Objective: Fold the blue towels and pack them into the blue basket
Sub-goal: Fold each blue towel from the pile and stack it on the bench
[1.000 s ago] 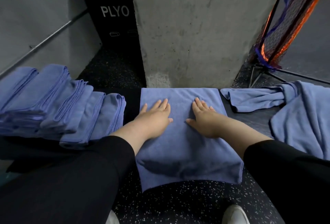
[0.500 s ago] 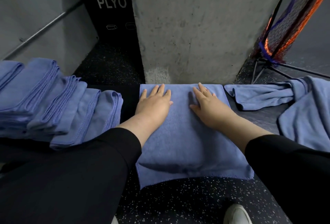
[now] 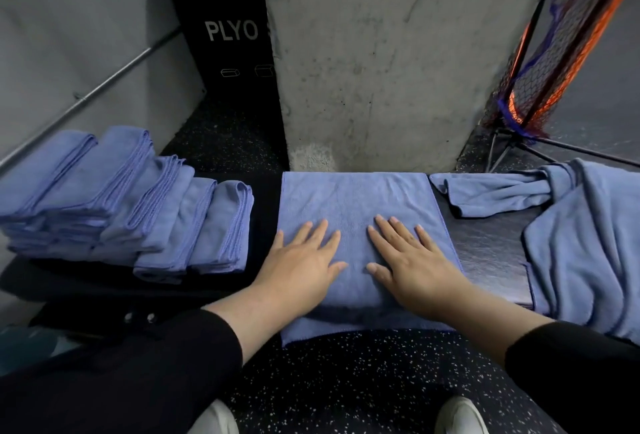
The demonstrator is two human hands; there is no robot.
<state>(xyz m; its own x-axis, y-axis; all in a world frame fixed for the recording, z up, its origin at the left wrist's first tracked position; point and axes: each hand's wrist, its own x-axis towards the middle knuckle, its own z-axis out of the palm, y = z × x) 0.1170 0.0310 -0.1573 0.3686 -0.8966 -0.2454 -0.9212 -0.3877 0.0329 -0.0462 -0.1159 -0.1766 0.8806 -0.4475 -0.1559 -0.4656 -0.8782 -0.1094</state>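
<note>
Blue towel [image 3: 349, 201] is lying flat on the bench between the folded stack [image 3: 138, 205] and loose towels [image 3: 588, 233] — left hand [image 3: 301, 271] and right hand [image 3: 412, 267] are pressing it, fingers straight, gripping nothing.

Left hand [image 3: 300, 269] and right hand [image 3: 414, 265] press flat on the blue towel [image 3: 353, 198] beside folded towels [image 3: 138, 205].
</note>
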